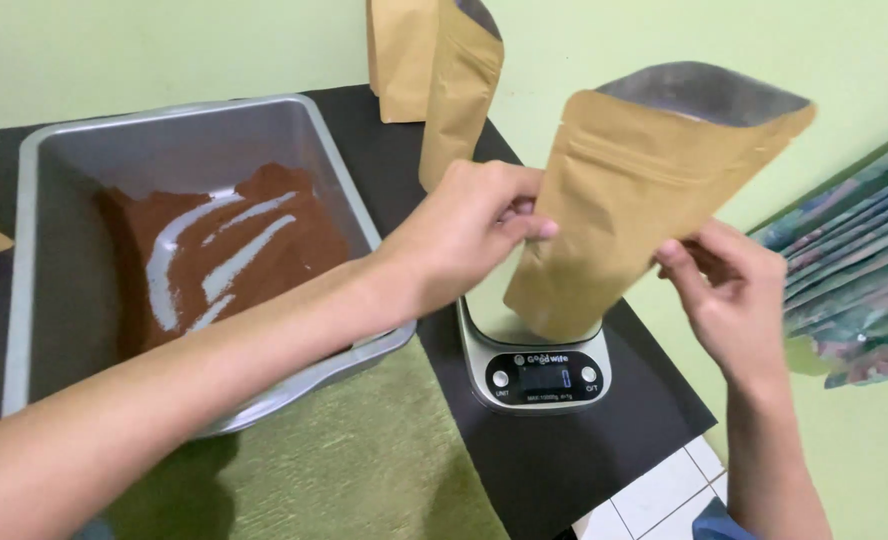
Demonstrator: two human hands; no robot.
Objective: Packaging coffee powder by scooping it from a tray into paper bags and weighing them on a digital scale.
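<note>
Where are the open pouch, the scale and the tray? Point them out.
open pouch (634, 190), head view, front panel.
scale (539, 380), head view, display panel.
tray (179, 115), head view, far rim.

A pale green wall (164, 45) runs along the far side and continues on the right. A black tabletop (564, 460) fills the middle, with a green cloth (384, 460) laid on its near part. At the near right, white floor tiles (664, 495) show below the table's edge. Patterned fabric (854, 280) in greens and blues hangs at the right edge. The light is soft and even.
</note>
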